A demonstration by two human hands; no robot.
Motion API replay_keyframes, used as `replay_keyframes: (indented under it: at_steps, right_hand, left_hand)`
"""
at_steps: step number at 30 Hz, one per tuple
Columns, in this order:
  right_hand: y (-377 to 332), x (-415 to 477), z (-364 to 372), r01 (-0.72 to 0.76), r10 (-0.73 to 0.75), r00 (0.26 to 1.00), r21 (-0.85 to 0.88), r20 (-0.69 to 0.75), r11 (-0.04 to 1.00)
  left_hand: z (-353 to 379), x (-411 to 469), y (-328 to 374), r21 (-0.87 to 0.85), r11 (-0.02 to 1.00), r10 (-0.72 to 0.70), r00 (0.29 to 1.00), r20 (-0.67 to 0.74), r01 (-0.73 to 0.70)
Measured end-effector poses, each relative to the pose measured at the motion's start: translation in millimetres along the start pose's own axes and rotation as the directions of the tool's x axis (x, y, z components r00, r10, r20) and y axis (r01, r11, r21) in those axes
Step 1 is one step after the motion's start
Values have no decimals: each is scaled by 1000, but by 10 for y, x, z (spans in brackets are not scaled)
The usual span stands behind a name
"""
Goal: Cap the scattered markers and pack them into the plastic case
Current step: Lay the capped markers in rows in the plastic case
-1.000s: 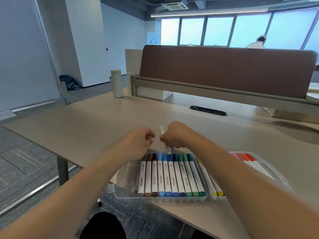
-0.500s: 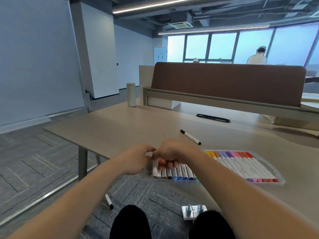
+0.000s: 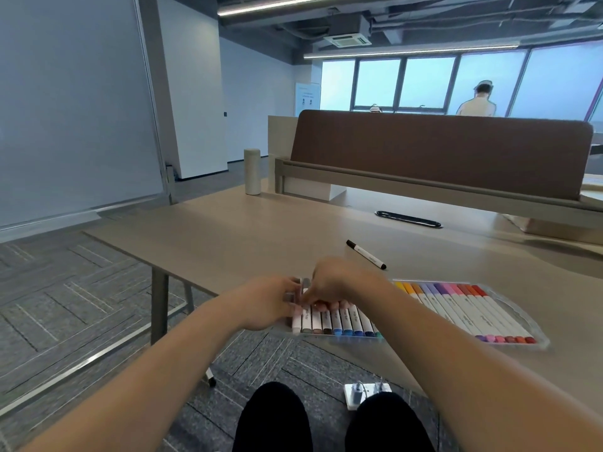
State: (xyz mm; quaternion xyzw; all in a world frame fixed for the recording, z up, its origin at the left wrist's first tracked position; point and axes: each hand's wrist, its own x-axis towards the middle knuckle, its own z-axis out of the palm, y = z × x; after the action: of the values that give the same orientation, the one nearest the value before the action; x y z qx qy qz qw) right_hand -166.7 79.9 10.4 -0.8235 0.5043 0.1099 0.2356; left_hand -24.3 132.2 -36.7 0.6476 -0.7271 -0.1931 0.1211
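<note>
A pale tabletop carries a clear plastic case at its near edge, with 2 rows of capped markers inside. The left hand and right hand meet over the left row, fingers curled on a grey-capped marker. 1 black marker lies loose beyond.

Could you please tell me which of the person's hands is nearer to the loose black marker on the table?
Right. The right hand lies just nearside and left of the black marker; the left hand is even farther left, beside the right hand.
</note>
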Motion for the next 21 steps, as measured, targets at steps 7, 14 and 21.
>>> replay_keyframes:
  at_steps: [7, 14, 21]
  right_hand:
    - [14, 61, -33, 0, 2, 999, -47, 35, 999]
    - [354, 272, -130, -48, 41, 958, -21, -283, 999]
    - [927, 646, -387, -239, 238, 846, 59, -478, 969]
  left_hand:
    - [-54, 119, 91, 124, 992, -40, 999, -7, 40]
    - [-114, 418, 339, -27, 997, -82, 981, -173, 79]
    - [-130, 948, 584, -74, 997, -45, 985, -165, 33]
